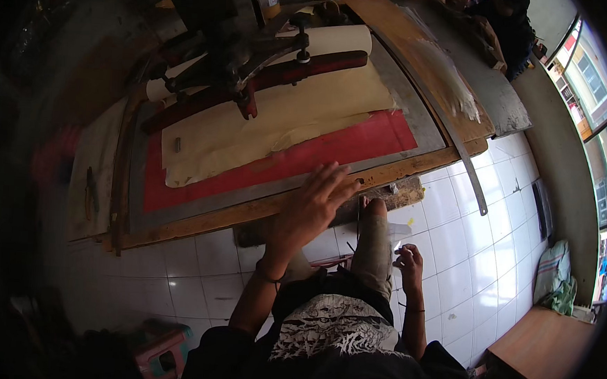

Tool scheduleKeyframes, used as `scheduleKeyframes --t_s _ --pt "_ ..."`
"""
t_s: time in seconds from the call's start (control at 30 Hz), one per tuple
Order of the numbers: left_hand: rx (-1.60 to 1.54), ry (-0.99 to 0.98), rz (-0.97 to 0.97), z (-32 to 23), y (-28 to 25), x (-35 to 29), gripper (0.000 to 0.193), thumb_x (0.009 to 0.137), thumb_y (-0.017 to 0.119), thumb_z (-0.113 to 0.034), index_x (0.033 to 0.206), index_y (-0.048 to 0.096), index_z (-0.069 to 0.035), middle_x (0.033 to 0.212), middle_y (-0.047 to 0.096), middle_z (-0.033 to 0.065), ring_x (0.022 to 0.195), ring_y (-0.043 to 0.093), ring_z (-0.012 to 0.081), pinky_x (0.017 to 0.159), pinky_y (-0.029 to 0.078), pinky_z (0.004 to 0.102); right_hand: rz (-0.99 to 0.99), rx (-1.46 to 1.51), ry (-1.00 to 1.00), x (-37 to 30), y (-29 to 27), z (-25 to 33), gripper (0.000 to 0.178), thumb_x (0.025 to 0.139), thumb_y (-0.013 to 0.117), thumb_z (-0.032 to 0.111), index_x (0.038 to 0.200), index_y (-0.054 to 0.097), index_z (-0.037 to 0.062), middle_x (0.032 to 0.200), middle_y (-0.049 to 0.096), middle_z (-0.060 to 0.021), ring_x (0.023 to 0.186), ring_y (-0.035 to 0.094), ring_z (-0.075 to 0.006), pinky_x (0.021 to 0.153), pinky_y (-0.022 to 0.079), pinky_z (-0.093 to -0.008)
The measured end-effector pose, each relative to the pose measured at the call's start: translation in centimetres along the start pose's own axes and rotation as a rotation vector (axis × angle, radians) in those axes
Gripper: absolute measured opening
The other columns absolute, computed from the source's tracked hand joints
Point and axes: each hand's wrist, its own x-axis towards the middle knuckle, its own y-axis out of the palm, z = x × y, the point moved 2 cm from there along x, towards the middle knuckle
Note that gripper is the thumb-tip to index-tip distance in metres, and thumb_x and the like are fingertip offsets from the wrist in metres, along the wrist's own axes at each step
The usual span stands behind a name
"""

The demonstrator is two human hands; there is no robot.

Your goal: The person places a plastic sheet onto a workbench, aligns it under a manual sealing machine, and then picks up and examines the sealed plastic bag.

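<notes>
My left hand (317,201) is over the near wooden edge of the worktable, its fingers stretched out and nothing in them. Just beyond the fingertips lies a red sheet (306,153), flat on a grey surface. A cream sheet (251,134) with a ragged near edge covers much of the red one, and a small grey piece (178,144) rests on it. Lower, beside my right knee, my right hand (410,263) has its fingers curled in a pinch. A pale, thin piece shows near its fingertips; I cannot tell what it is.
A dark metal frame with a red bar (304,68) and knobs spans the cream sheet. A long metal strip (472,179) juts past the table's right edge. A pliers-like tool (91,194) lies at far left. Another person (504,28) is at back right; a pink stool (161,354) stands lower left.
</notes>
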Motion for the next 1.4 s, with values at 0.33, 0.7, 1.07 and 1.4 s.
scheduleKeyframes --t_s 0.33,0.7,1.07,1.4 --pt "-0.925 -0.426 -0.036 -8.3 9.2 -9.4 0.079 0.090 0.070 -0.019 0.152 0.022 -0.004 0.145 0.033 0.0245 0.128 0.047 0.0377 0.101 0.046 0.0443 0.366 0.393 0.046 -4.3 11.5 2.2 0.016 0.096 0.062 0.011 0.094 0.047 0.0084 0.122 0.061 -0.0164 0.100 0.064 -0.0171 0.078 0.056 -0.0289" --pt "-1.374 -0.571 0.293 -6.0 9.2 -10.9 0.030 0.100 0.052 -0.008 0.129 0.057 -0.005 0.083 0.061 0.0029 0.072 0.056 0.0065 0.065 0.045 0.0213 0.439 0.422 0.016 -5.5 10.0 1.3 0.008 0.097 0.058 0.007 0.099 0.050 0.0067 0.124 0.060 -0.0160 0.102 0.064 -0.0181 0.080 0.059 -0.0343" --pt "-1.085 -0.376 0.474 -4.0 4.8 -10.5 0.021 0.097 0.060 -0.016 0.114 0.066 -0.004 0.064 0.058 0.0041 0.058 0.054 0.0074 0.056 0.045 0.0272 0.092 0.207 -0.083 -3.0 7.3 6.2 0.023 0.093 0.069 0.022 0.104 0.065 0.0022 0.077 0.056 0.0050 0.066 0.045 -0.0044 0.059 0.037 -0.0208" --pt "-0.703 -0.558 0.026 8.3 -13.9 -8.4 0.018 0.092 0.067 -0.013 0.105 0.069 -0.002 0.086 0.072 0.0084 0.073 0.067 0.0105 0.069 0.052 0.0262 0.386 -0.331 -0.541 -1.5 16.7 21.7 0.021 0.090 0.072 0.017 0.099 0.066 -0.0006 0.084 0.071 -0.0050 0.072 0.065 -0.0087 0.064 0.050 -0.0223"
